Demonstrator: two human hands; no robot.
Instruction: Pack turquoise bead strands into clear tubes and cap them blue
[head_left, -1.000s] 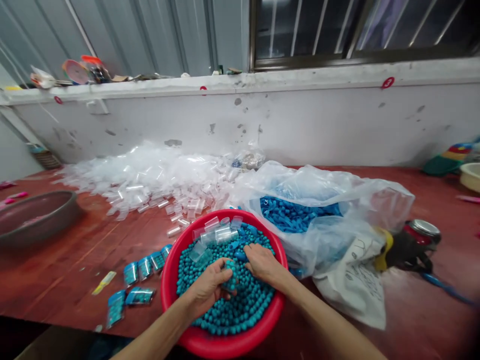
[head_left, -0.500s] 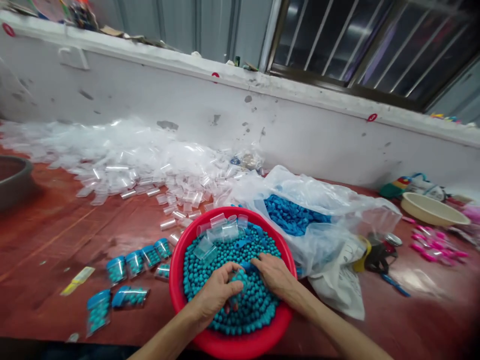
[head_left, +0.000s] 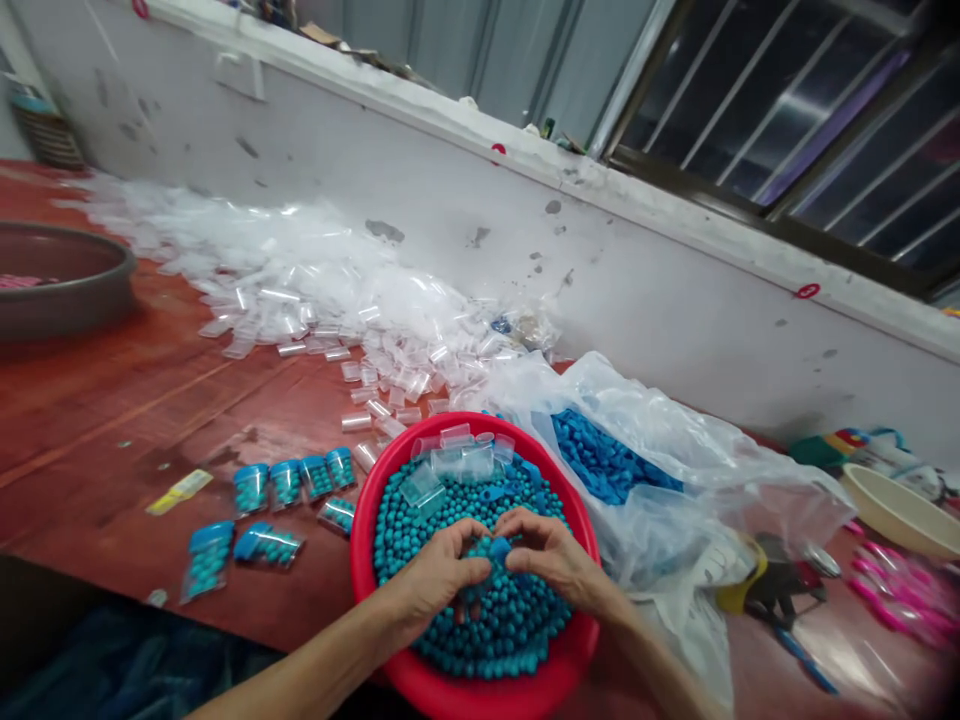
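In the head view, the left hand is curled, thumb and fingers closed round a clear container filled with turquoise beads. The right hand meets it there, thumb and forefinger closed on a blue cap at the container's top. Both hands are over the red basin, which holds loose turquoise beads, with empty clear containers lying on them towards the far rim. The basin stands on the red counter. Left of it lie capped bead-filled containers, most in a row, two nearer the person. A heap of clear containers spreads behind. Right of the basin, an open plastic bag holds blue caps.
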